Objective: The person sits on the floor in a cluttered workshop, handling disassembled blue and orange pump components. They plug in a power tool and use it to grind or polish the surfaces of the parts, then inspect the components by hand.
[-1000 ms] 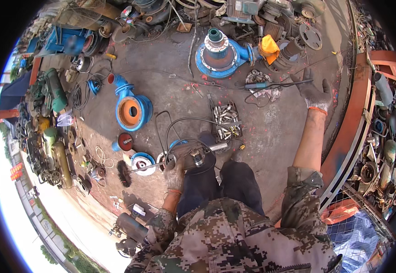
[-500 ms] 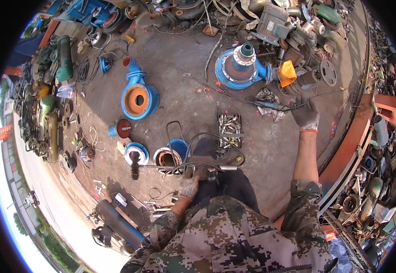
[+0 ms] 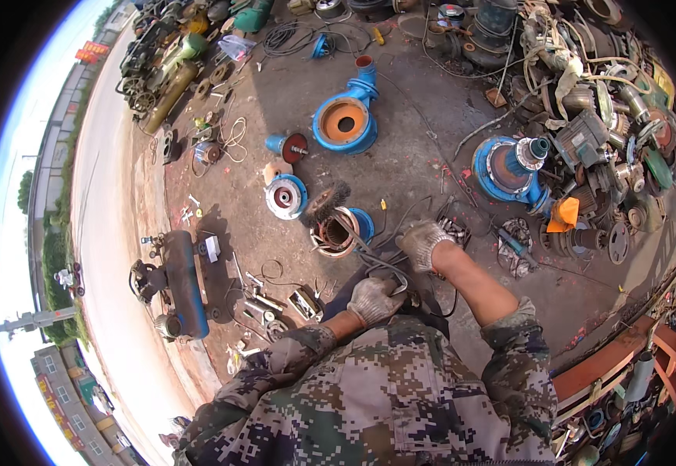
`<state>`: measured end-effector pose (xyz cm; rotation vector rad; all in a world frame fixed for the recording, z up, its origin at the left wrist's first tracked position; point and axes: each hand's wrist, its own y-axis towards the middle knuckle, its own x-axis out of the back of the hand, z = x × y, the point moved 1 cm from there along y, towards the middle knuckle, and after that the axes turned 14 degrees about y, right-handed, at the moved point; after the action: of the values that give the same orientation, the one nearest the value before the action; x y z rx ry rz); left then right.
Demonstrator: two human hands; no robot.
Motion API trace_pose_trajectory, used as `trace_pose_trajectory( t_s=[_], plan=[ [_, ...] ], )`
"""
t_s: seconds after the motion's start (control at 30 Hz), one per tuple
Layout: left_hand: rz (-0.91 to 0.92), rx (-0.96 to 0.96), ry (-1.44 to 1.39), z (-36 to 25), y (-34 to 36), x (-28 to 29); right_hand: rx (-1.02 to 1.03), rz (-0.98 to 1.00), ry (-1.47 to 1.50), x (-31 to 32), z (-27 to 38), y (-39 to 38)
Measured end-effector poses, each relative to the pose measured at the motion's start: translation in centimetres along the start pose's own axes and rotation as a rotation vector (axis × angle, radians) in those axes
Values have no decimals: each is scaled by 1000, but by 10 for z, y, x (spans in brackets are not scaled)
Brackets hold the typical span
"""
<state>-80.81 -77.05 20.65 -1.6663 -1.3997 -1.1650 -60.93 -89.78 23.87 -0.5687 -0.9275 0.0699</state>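
Closing one knit-gloved left hand [image 3: 376,300] on one bent grey rod [image 3: 388,263], below-right of one round, ribbed housing [image 3: 332,236]; curling one gloved right hand [image 3: 422,243] right of it, contents untellable; with one bristly brush [image 3: 325,203] overlapping its rim.

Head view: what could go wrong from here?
Two risks, as I judge it. The dark cable loops close to the gloved left hand and gloved right hand, so it might snag a finger. The dark bristle brush overlaps the round open housing in this view; a slip could knock it against the rim, though any contact now is hard to tell.
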Motion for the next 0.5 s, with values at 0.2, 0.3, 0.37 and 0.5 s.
trace_pose_trajectory(
  t_s=[0.2,0.3,0.37,0.5],
  plan=[
    [43,30,199,-22,-87,14,114,-242,426,-40,65,-24],
    [82,187,102,-30,-109,15,189,-322,624,-48,103,-33],
    [238,443,-145,-25,-114,15,213,-319,832,-26,127,-44],
    [-133,464,-209,-23,-132,22,372,-419,827,-34,151,-43]
  ],
)
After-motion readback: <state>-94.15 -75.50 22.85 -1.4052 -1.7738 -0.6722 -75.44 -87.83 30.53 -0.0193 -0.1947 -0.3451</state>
